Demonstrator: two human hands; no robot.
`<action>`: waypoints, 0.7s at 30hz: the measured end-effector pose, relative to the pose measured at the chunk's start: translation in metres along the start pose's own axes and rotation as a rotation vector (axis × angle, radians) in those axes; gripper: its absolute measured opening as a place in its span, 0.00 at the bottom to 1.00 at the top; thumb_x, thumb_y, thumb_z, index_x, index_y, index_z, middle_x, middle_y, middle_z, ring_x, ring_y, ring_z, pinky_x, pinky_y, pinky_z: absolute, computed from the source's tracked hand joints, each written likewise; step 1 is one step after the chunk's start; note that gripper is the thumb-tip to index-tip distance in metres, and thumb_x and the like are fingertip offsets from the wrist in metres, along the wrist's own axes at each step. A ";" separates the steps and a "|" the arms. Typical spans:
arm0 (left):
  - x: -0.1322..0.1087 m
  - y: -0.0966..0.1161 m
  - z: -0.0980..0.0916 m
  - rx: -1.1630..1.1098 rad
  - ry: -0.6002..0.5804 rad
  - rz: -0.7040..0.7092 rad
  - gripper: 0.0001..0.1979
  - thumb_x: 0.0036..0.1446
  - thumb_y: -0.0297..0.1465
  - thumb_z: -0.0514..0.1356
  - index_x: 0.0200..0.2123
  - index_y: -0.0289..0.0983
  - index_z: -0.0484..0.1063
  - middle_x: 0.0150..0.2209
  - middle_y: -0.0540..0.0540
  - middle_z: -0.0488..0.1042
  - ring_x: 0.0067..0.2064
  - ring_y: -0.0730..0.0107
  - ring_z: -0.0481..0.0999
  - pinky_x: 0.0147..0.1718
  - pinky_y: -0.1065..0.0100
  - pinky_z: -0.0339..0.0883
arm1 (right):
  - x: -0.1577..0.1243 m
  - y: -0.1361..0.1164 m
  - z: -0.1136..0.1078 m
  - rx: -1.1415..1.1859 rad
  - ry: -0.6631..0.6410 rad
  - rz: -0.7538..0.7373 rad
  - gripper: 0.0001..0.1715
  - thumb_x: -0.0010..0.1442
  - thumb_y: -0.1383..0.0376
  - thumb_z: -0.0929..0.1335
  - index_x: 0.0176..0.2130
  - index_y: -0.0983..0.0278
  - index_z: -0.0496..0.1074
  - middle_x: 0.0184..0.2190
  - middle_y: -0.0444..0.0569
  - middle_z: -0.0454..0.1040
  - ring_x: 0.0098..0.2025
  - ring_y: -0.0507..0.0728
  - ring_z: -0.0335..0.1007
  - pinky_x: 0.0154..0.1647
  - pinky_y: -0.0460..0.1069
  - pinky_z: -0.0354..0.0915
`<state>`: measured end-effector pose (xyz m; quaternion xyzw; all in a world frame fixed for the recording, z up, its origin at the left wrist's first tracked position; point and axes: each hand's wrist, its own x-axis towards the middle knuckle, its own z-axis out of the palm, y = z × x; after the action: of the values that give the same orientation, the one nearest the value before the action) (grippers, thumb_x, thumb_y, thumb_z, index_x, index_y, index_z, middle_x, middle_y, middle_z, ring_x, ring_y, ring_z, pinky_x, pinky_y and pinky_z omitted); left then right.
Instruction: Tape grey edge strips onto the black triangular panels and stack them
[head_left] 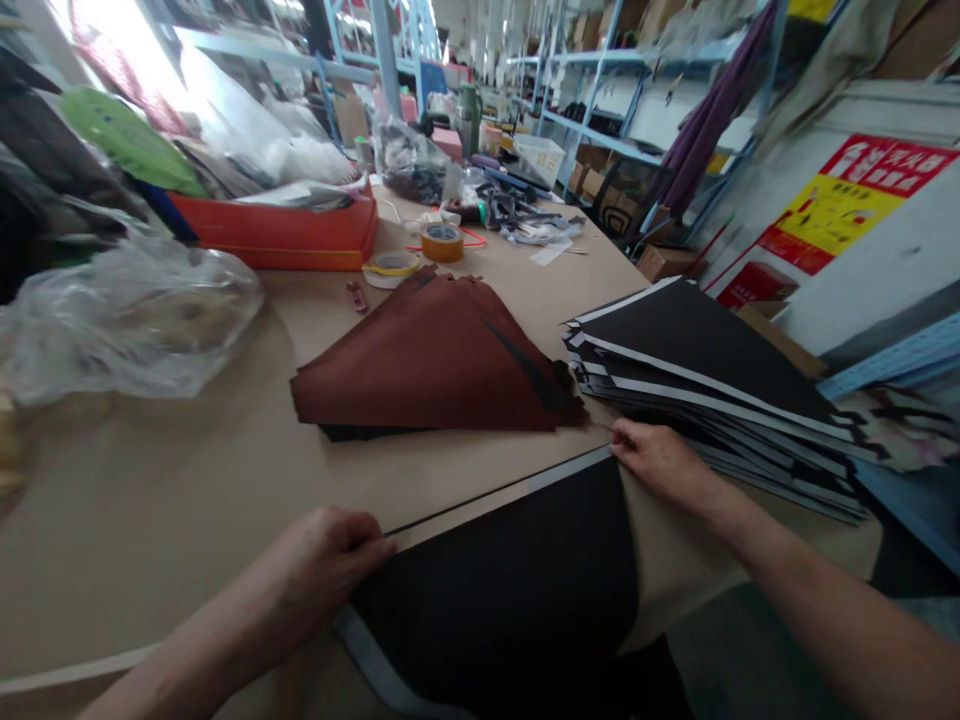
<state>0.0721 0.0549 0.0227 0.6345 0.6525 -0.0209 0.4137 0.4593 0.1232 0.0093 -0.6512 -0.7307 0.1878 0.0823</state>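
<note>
A black sheet (510, 570) with a pale strip along its far edge lies at the near edge of the tan table (187, 480) and hangs over it. My left hand (322, 560) is closed on the sheet's left corner, fingers curled onto the edge. My right hand (656, 460) pinches the sheet's right corner, right beside a fanned stack of black sheets (712, 380). A stack of dark red-brown sheets (435, 360) lies just beyond the black sheet, in the middle of the table.
Crumpled clear plastic (127, 320) sits at the left. An orange-red box (285, 235) stands behind it, with two tape rolls (441, 240) near it. Bags and clutter fill the table's far end. Blue metal shelving (600, 90) runs along the right.
</note>
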 end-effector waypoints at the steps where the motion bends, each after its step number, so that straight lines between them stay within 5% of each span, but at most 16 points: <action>1: -0.002 0.001 -0.001 -0.002 0.009 0.002 0.18 0.49 0.45 0.49 0.19 0.37 0.61 0.19 0.54 0.53 0.23 0.73 0.53 0.23 0.68 0.47 | 0.000 -0.004 0.001 -0.001 -0.023 -0.036 0.05 0.54 0.64 0.64 0.30 0.61 0.69 0.28 0.47 0.72 0.32 0.55 0.67 0.35 0.48 0.58; 6: -0.015 0.007 -0.007 -0.009 0.029 -0.039 0.17 0.49 0.42 0.50 0.21 0.36 0.68 0.19 0.52 0.58 0.24 0.72 0.58 0.24 0.69 0.51 | 0.008 -0.011 0.009 0.052 -0.149 -0.144 0.11 0.54 0.60 0.62 0.24 0.62 0.66 0.22 0.44 0.68 0.27 0.53 0.65 0.30 0.47 0.58; 10: -0.031 -0.010 -0.018 0.069 0.053 -0.123 0.16 0.48 0.42 0.51 0.20 0.36 0.68 0.18 0.52 0.59 0.24 0.72 0.59 0.24 0.69 0.50 | 0.011 0.000 0.013 0.076 -0.180 -0.144 0.12 0.52 0.57 0.63 0.27 0.63 0.68 0.23 0.46 0.71 0.27 0.54 0.66 0.30 0.47 0.60; 21: -0.115 -0.145 -0.073 0.032 0.157 -0.467 0.18 0.47 0.44 0.56 0.21 0.35 0.72 0.18 0.53 0.64 0.27 0.69 0.62 0.27 0.71 0.52 | 0.012 0.018 0.015 0.154 -0.202 -0.005 0.16 0.45 0.52 0.68 0.29 0.60 0.72 0.31 0.54 0.78 0.34 0.62 0.73 0.37 0.53 0.65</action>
<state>-0.1050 -0.0264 0.0640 0.4729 0.8111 -0.0770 0.3354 0.4683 0.1342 -0.0127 -0.6190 -0.7202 0.3076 0.0586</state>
